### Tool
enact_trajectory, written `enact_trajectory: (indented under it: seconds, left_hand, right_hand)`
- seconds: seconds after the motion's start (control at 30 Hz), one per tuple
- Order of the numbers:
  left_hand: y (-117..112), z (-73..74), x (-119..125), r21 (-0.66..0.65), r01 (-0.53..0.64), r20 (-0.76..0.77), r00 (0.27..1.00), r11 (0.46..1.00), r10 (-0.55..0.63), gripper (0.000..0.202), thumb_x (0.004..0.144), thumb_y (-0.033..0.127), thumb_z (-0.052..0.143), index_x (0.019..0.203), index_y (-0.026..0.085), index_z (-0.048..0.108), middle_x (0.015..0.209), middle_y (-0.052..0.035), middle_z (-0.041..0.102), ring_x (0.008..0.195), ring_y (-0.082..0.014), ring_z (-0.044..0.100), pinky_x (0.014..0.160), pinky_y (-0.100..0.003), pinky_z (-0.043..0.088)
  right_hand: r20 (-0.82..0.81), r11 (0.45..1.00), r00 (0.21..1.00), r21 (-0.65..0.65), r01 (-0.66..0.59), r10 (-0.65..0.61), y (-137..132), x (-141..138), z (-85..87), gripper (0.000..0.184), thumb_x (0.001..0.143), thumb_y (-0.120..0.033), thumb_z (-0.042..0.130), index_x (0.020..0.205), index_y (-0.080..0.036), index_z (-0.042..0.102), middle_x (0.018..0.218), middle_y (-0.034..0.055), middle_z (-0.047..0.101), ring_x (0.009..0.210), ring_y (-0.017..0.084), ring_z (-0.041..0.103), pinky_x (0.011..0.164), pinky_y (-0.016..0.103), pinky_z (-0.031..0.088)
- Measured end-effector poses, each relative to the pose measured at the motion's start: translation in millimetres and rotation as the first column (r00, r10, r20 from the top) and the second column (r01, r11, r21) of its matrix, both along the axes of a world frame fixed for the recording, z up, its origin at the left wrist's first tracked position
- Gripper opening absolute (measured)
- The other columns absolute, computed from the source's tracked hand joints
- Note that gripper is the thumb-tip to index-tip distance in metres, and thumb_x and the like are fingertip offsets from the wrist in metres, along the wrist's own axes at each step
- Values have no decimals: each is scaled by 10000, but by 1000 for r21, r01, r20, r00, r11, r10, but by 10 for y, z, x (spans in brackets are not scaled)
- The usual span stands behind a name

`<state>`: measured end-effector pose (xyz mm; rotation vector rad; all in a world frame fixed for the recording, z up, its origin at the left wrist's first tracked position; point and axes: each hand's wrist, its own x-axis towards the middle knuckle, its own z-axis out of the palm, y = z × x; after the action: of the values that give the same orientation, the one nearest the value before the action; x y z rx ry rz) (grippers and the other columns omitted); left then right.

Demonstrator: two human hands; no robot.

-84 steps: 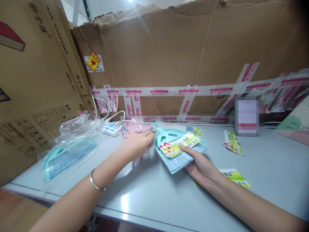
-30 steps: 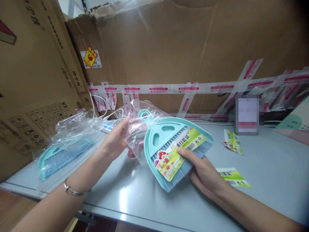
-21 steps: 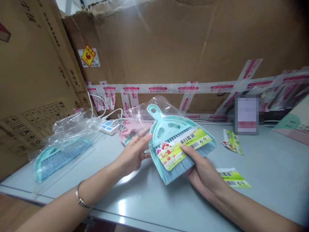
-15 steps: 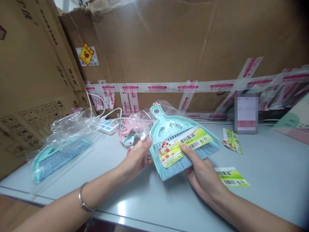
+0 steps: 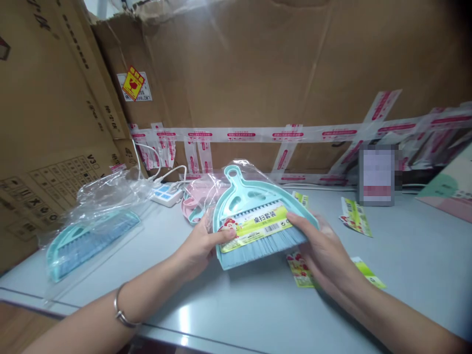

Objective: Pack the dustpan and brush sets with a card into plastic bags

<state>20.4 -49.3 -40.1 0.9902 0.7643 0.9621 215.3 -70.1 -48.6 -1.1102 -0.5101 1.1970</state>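
Both hands hold a teal mini dustpan and brush set (image 5: 254, 206) just above the grey table (image 5: 413, 255). A yellow-green paper label (image 5: 254, 225) lies across its bristles. My left hand (image 5: 199, 243) grips the set's left edge, thumb pressed on the label's left end. My right hand (image 5: 322, 241) grips the right edge, thumb on the label's right end. A clear plastic bag (image 5: 217, 189) surrounds the handle end of the set. Under my right hand lies another label (image 5: 300, 268) on the table.
A bagged teal brush set (image 5: 88, 238) lies at the left. A pink set (image 5: 191, 204) and a white power strip (image 5: 165, 195) sit behind the held one. Loose labels (image 5: 356, 216) lie at the right. Taped cardboard walls (image 5: 258, 88) enclose the table's back and left.
The set has turned level in front of me, and my left hand moved from the plastic bag onto its left edge. The bag now sits around the handle end.
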Motion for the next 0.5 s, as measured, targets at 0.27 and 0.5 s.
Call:
enact_trajectory:
  seconds: [0.27,0.5]
  left_hand:
    - [21,56,-99,-37,29,-63,998,999,-32,657,654,184,759,1241,231,467,1111,-95,670,890,-246,680,706,-304,551]
    - [2,76,-42,-146,-159,-67,986,976,150,529,684,250,737,1173,191,543,969,-87,708,791,-223,695,655,-291,554]
  right_hand:
    - [-188,905,887,20,-425,421,44,119,147,347,665,-198,732,995,-162,630,941,72,694,821,212,654,647,293,580]
    - [-58,964,963,-11,-266,265,30,24,7,383,593,-244,806,930,-142,656,872,62,700,709,173,646,549,230,545]
